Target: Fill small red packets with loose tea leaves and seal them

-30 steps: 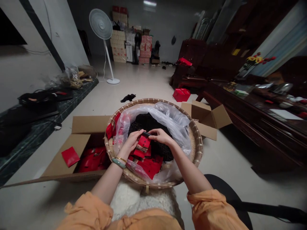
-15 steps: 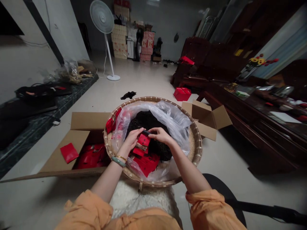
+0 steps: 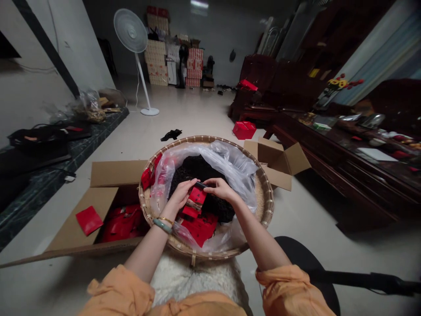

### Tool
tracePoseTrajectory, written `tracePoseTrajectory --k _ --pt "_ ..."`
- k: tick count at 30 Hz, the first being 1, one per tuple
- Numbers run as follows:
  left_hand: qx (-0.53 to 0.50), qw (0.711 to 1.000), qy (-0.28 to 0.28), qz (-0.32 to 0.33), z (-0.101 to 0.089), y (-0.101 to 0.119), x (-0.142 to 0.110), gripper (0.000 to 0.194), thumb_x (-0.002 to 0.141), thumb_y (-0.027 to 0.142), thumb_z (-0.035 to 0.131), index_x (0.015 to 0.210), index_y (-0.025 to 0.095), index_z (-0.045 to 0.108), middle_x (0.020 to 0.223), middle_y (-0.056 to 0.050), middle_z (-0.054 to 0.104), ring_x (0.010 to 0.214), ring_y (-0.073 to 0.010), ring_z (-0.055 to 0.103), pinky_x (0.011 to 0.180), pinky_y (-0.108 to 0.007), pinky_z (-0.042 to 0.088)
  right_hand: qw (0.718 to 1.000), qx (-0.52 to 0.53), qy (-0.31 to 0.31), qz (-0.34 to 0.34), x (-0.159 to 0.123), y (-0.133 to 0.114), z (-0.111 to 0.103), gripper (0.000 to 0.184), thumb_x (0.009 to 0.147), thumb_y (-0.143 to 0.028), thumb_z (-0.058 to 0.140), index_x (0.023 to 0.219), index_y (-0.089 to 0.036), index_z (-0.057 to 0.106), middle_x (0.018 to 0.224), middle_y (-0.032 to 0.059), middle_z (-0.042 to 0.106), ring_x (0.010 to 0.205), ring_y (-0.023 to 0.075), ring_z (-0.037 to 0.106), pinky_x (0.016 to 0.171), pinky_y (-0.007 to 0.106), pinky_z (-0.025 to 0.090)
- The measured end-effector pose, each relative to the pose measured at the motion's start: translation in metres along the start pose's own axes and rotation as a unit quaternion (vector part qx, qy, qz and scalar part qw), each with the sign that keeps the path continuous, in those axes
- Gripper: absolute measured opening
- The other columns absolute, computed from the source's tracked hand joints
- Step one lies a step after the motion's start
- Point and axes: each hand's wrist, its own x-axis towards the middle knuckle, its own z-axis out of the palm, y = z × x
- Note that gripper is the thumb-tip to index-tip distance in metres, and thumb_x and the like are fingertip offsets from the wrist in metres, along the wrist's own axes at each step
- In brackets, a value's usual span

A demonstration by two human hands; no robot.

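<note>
Both hands meet over a round woven bamboo basket (image 3: 269,193). My left hand (image 3: 182,193), with a jade bangle and a gold bracelet at the wrist, closes on a small red packet (image 3: 196,197). My right hand (image 3: 219,188) pinches the packet's dark top edge from the other side. Under them a clear plastic bag (image 3: 230,162) lies spread open in the basket, full of dark, stringy dried stuff (image 3: 190,169). More red packets (image 3: 200,230) lie on the bag at the near side, and others stand at the basket's left rim.
An open carton (image 3: 115,175) left of the basket holds red packets, with a flat red packet (image 3: 88,220) on its flap. Another open carton (image 3: 279,162) stands at right, beside a dark wooden table (image 3: 315,153). A black round base (image 3: 302,267) with a pole is near my right arm.
The view has shifted slightly, so the room appears a little further left. Both hands keep hold of the red packet at its top edge, with hardly any movement.
</note>
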Motion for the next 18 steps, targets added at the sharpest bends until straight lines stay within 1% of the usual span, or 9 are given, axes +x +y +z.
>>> tracePoseTrajectory --k 5,8,10,12,15,18 --pt "-0.004 0.999 -0.039 -0.013 0.006 -0.001 0.002 0.031 0.070 0.030 0.071 0.093 0.010 0.066 0.074 -0.006 0.069 0.061 -0.0124 0.063 0.060 -0.023 0.051 1.000 -0.010 0.018 -0.007 -0.007 0.003 -0.005 0.032 0.065 -0.029 0.066 0.094 -0.014 0.068 0.076 0.0012 0.065 0.060 0.0115 0.051 0.056 0.022 0.039" --pt "-0.001 0.997 -0.068 -0.020 0.007 -0.003 0.001 0.031 0.070 0.032 0.071 0.092 0.011 0.065 0.075 -0.005 0.069 0.061 -0.0123 0.064 0.060 -0.023 0.052 0.999 -0.008 0.042 -0.004 -0.014 0.002 -0.009 0.033 0.066 -0.029 0.065 0.095 -0.014 0.068 0.079 0.0017 0.065 0.063 0.0122 0.052 0.057 0.023 0.040" --pt "0.033 0.994 -0.097 -0.041 0.008 -0.005 -0.001 0.035 0.067 0.032 0.073 0.093 0.011 0.064 0.074 -0.006 0.069 0.059 -0.0137 0.064 0.058 -0.025 0.052 0.998 -0.013 0.065 -0.002 -0.019 0.000 -0.012 0.033 0.067 -0.029 0.065 0.095 -0.014 0.068 0.080 0.0023 0.066 0.064 0.0129 0.053 0.058 0.023 0.040" --pt "0.089 0.987 -0.117 -0.062 0.011 -0.005 -0.004 0.040 0.063 0.030 0.076 0.095 0.011 0.063 0.073 -0.006 0.069 0.056 -0.0154 0.064 0.054 -0.027 0.053 0.996 -0.023 0.080 -0.006 -0.024 -0.003 -0.015 0.032 0.068 -0.029 0.065 0.096 -0.014 0.068 0.081 0.0026 0.066 0.066 0.0140 0.054 0.059 0.024 0.041" --pt "0.140 0.982 -0.114 -0.060 0.014 -0.005 -0.007 0.040 0.059 0.027 0.078 0.093 0.012 0.062 0.073 -0.005 0.068 0.056 -0.0158 0.064 0.053 -0.028 0.054 0.996 -0.044 0.081 -0.017 -0.028 -0.008 -0.018 0.033 0.067 -0.029 0.066 0.097 -0.016 0.068 0.086 0.0037 0.067 0.073 0.0165 0.056 0.063 0.026 0.043" --pt "0.141 0.983 -0.106 -0.053 0.016 -0.004 -0.007 0.039 0.059 0.028 0.078 0.091 0.013 0.062 0.073 -0.004 0.068 0.056 -0.0157 0.064 0.051 -0.028 0.054 0.996 -0.054 0.074 -0.020 -0.025 -0.011 -0.019 0.033 0.067 -0.029 0.067 0.098 -0.016 0.068 0.090 0.0050 0.068 0.077 0.0185 0.058 0.068 0.028 0.044"
